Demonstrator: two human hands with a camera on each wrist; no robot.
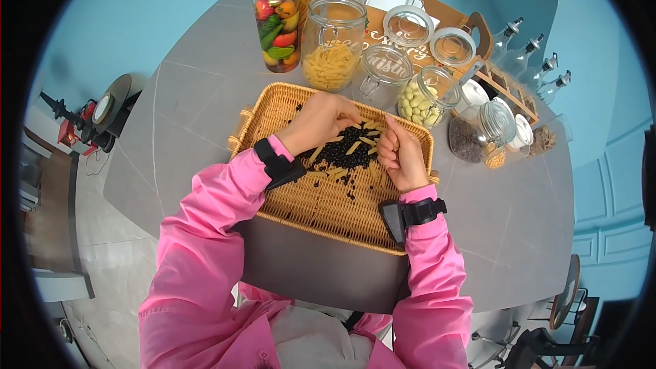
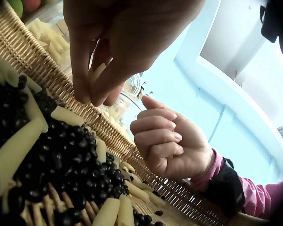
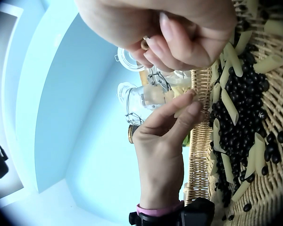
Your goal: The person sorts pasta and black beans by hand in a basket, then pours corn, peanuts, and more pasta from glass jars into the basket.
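Note:
A shallow wicker basket (image 1: 311, 215) holds a heap of small black beans (image 1: 347, 157) mixed with pale penne pieces (image 3: 230, 107). Over the heap, my left hand (image 1: 318, 123) pinches a piece of penne (image 2: 98, 71) between thumb and fingertips, mostly covered by the fingers. My right hand (image 1: 404, 154) is at the right part of the basket, its fingers curled into the palm. From between those fingers the small tan tube end of a penne piece (image 3: 145, 44) peeks out in the right wrist view; the rest is hidden in the fist.
Behind the basket stand a clip-top jar of penne (image 1: 333, 65), a clear glass jar (image 1: 383, 82) with its lid up, and a jar of pale green pieces (image 1: 419, 104). A tall jar of vegetables (image 1: 277, 27) is at back left. Glass bottles (image 1: 514, 58) line the right.

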